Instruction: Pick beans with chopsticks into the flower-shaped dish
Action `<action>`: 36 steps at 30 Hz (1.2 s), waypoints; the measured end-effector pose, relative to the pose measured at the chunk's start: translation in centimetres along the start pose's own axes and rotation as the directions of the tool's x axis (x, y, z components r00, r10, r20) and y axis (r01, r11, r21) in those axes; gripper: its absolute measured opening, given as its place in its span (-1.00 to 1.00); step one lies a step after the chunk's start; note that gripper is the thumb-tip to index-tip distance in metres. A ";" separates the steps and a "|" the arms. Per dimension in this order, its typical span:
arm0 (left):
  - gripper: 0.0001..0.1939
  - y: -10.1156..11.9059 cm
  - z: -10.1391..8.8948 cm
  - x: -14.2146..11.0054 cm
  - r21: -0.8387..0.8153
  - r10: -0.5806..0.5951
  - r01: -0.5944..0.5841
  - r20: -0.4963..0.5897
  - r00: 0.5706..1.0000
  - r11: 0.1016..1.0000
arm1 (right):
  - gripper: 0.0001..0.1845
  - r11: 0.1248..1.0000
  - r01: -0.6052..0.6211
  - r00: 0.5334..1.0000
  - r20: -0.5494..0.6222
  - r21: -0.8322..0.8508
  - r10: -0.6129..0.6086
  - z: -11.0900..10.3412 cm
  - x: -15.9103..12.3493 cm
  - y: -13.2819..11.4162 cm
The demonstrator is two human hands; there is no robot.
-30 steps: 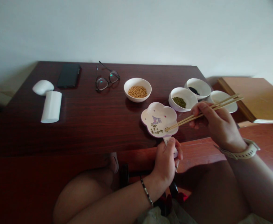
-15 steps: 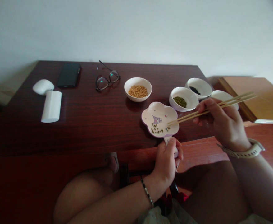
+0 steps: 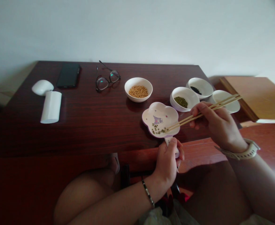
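Observation:
My left hand is closed round the handle of a flower-shaped dish with a purple rim and a cartoon figure. Several green beans lie scattered in its lower part. A pair of wooden chopsticks is gripped in my right hand. Their tips reach into the dish, down among the beans at its lower right. Whether a bean is pinched between the tips is too small to tell. Just beyond my right hand stands a white bowl of green beans.
A bowl of yellow beans stands behind the dish. Right of it are a bowl of black beans and another white bowl. Glasses, a black flat box, a white cylinder and a white rounded object occupy the left side.
My right hand has shifted left and slightly down, and the chopstick tips have slid left through the dish to the beans. My left hand keeps its hold.

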State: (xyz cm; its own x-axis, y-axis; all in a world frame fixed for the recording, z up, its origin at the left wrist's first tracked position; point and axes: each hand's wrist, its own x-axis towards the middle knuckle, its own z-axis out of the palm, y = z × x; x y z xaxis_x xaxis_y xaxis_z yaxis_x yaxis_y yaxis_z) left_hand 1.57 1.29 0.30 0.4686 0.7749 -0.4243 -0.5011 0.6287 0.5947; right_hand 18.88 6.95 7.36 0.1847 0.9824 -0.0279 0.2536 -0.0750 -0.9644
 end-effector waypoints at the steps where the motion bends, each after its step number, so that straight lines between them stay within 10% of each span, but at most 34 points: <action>1: -0.58 0.0 0.0 0.0 0.002 0.002 -0.002 0.002 1.000 1.000 | -0.56 1.000 -0.008 1.000 -0.005 0.011 0.009 0.1 0.0 0.0; 36: -0.60 0.1 0.1 0.0 -0.007 -0.001 0.001 0.001 1.000 1.000 | -0.65 0.964 -0.109 0.990 -0.061 0.244 0.127 0.3 0.9 1.5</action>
State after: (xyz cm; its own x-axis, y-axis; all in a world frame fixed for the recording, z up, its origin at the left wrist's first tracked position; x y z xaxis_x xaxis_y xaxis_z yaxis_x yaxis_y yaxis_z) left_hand 1.57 1.35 0.40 0.4702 0.7740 -0.4241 -0.5053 0.6301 0.5896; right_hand 19.09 7.83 5.82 0.2729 0.9526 -0.1343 -0.0074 -0.1376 -0.9905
